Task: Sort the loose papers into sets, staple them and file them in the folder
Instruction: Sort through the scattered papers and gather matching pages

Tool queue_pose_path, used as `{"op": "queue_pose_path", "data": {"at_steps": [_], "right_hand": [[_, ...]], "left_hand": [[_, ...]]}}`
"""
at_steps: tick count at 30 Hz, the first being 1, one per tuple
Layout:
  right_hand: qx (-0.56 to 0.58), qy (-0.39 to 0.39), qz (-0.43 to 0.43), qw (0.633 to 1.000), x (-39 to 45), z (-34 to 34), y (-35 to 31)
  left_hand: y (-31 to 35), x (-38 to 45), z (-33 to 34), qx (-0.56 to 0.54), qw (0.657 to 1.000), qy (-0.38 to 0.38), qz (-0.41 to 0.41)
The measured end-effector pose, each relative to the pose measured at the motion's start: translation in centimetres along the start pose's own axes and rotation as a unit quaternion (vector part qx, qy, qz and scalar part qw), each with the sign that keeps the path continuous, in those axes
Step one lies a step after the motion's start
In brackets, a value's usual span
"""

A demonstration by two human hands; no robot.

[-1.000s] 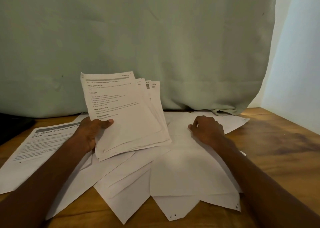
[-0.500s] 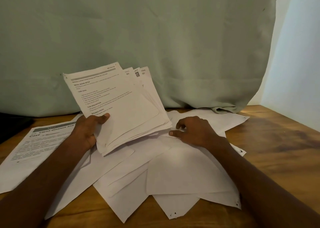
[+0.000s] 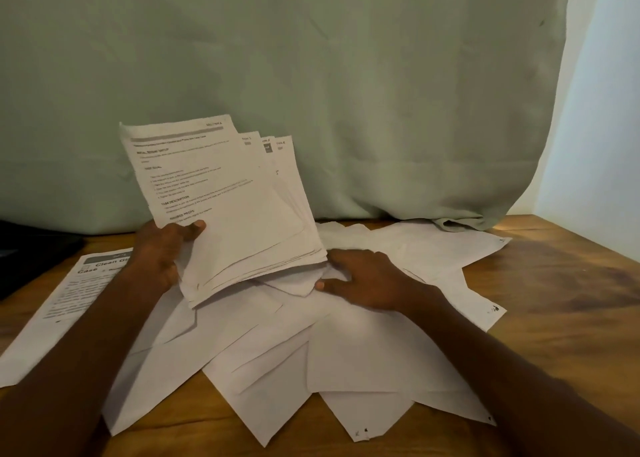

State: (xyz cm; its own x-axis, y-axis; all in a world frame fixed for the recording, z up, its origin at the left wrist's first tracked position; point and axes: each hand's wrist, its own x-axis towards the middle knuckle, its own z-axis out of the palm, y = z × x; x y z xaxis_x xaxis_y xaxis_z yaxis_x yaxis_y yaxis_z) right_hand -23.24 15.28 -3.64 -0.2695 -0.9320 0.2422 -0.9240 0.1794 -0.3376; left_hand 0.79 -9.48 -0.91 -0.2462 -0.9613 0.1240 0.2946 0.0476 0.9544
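My left hand grips a fanned stack of printed sheets by its lower left corner and holds it upright above the table. Under it lies a spread of loose white papers, most of them face down. My right hand lies on that spread just right of the stack's lower edge, and its thumb and fingers pinch the raised corner of one sheet. No stapler or folder shows.
A printed sheet headed "Clean Glasses" lies face up at the left on the wooden table. A pale green curtain hangs behind. A dark object sits at the far left edge.
My right hand slid left across the loose papers toward the held stack and took hold of a sheet's corner. The stack in my left hand tilted slightly.
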Motion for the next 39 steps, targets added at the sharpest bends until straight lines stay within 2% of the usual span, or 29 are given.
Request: {"op": "queue_pose_path", "data": {"at_steps": [2,7,10,12,14,17,19,21,23,25,26,28,29,31,34,35,37,39], "right_hand": [[-0.025,-0.029,0.002,0.999,0.2,0.3,-0.3],[-0.08,0.008,-0.063,0.995,0.2,0.1,-0.9],[-0.051,0.114,-0.091,0.988,0.3,-0.2,-1.3],[0.062,0.229,-0.052,0.97,0.3,-1.2,-1.1],[0.169,0.332,0.015,0.928,0.2,-2.7,-0.3],[0.304,0.419,0.122,0.847,-0.4,-4.9,1.1],[0.429,0.434,0.176,0.773,-0.8,-5.9,2.1],[0.524,0.414,0.222,0.711,-1.0,-6.3,3.0],[0.574,0.395,0.247,0.673,-1.1,-6.2,3.6],[0.586,0.399,0.244,0.661,-1.1,-6.1,3.8],[0.568,0.42,0.225,0.67,-1.1,-6.1,3.6],[0.447,0.492,0.149,0.732,-1.3,-6.1,2.7],[0.371,0.517,0.088,0.766,-1.3,-5.9,2.2],[0.237,0.513,-0.06,0.823,-1.5,-5.1,0.5],[0.063,0.406,-0.226,0.883,-1.0,-2.8,-2.2],[0.024,0.35,-0.236,0.906,-0.9,-2.1,-2.8],[-0.008,0.224,-0.193,0.955,-0.7,-0.7,-3.6],[-0.037,0.135,-0.151,0.978,-0.8,0.2,-3.7]], "left_hand": [[0.4,0.2,-0.9,-0.018,1.0,0.014,-0.009],[0.6,0.7,-2.1,-0.036,0.999,0.025,-0.014],[0.7,0.7,-2.1,-0.039,0.999,0.017,-0.016],[0.7,0.9,-2.2,-0.052,0.998,0.014,-0.013],[0.8,0.9,-2.2,-0.079,0.997,-0.006,-0.011],[1.0,0.6,-2.0,-0.116,0.992,-0.044,-0.026],[0.9,0.3,-1.8,-0.131,0.989,-0.058,-0.033],[0.8,0.1,-1.5,-0.139,0.987,-0.064,-0.045],[0.8,-0.1,-1.3,-0.143,0.985,-0.073,-0.062],[0.8,-0.3,-1.3,-0.15,0.982,-0.079,-0.076],[0.8,-0.4,-1.3,-0.152,0.983,-0.075,-0.076],[1.2,-0.5,-1.5,-0.15,0.985,-0.063,-0.058],[1.4,-0.4,-1.7,-0.15,0.986,-0.058,-0.044],[1.7,-0.1,-2.2,-0.173,0.983,-0.052,-0.033],[2.2,0.3,-3.1,-0.184,0.982,-0.035,-0.033],[2.3,0.5,-3.4,-0.179,0.983,-0.027,-0.035],[2.3,0.7,-3.9,-0.171,0.984,-0.013,-0.042],[2.3,0.7,-4.0,-0.16,0.986,-0.003,-0.048]]}}
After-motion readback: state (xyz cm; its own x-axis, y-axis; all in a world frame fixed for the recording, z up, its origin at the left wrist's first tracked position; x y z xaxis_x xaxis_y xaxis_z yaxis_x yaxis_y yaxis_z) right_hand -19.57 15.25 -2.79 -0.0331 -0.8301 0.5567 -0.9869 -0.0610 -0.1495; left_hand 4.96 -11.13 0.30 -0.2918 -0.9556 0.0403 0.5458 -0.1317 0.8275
